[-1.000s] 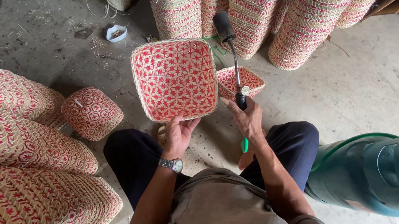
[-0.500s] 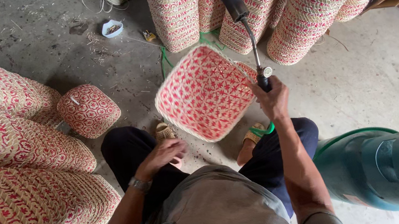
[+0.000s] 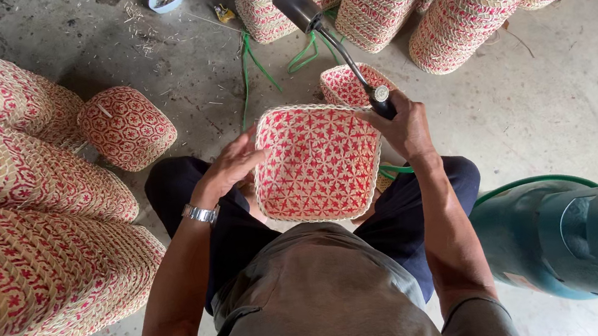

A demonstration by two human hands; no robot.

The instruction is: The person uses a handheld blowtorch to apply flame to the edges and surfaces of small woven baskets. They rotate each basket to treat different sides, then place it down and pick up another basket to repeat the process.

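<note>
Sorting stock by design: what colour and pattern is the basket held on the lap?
Red star-like weave on natural straw, pale rim: the woven basket, head view.

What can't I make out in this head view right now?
- Torch nozzle: faces away, so flame or none can't be told.
- Small basket: partly behind the tray rim and right hand.
- Cylinder: valve cut off by the right edge.
- Left hand: fingertips hidden by the tray wall.
</note>
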